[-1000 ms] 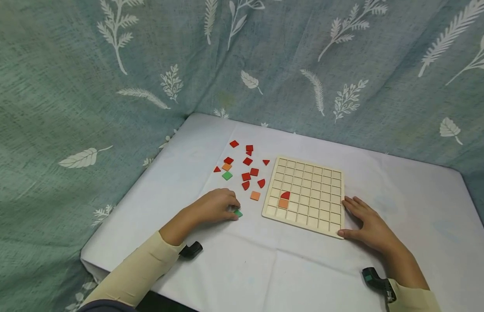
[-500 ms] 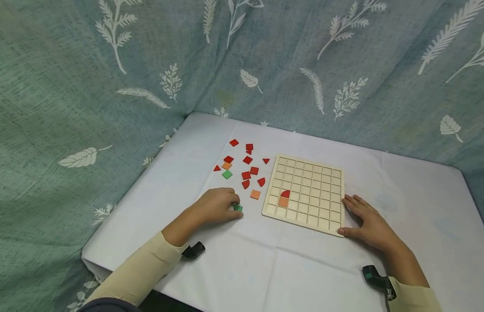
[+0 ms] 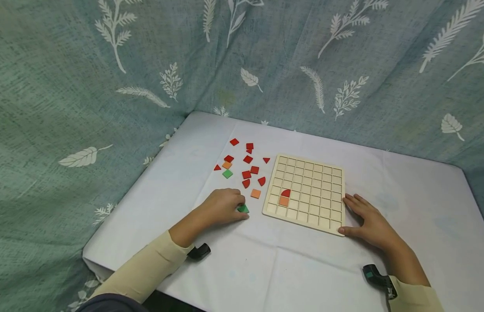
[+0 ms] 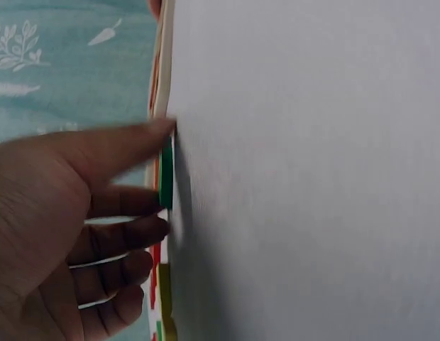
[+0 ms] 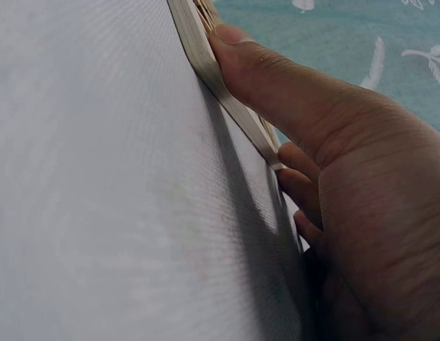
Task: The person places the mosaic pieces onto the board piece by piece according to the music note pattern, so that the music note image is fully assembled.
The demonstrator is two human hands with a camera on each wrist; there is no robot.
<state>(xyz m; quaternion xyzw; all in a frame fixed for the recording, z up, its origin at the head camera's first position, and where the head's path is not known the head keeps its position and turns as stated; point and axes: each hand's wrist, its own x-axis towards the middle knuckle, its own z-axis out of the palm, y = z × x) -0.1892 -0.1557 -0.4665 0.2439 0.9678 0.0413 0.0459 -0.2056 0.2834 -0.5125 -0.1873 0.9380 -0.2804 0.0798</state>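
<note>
The left hand (image 3: 222, 206) pinches a green tile (image 3: 243, 209) at nine o'clock from a grid board (image 3: 305, 192), as the right hand (image 3: 365, 225), thumb and fingers apart, touches its four-o'clock edge.

1. Right now the left hand (image 3: 222, 207) covers part of the green piece (image 3: 243, 209), so I can't read its full outline.
2. Left wrist feed: the fingers block my look at the coloured pieces (image 4: 165, 288) behind them.
3. Over to the right wrist: the board (image 5: 199, 50) runs off the top edge, the right hand (image 5: 369, 185) off the side.
4. Head camera: a dark shape (image 3: 111, 303) is cut off at the bottom, and I can't tell what it is.
</note>
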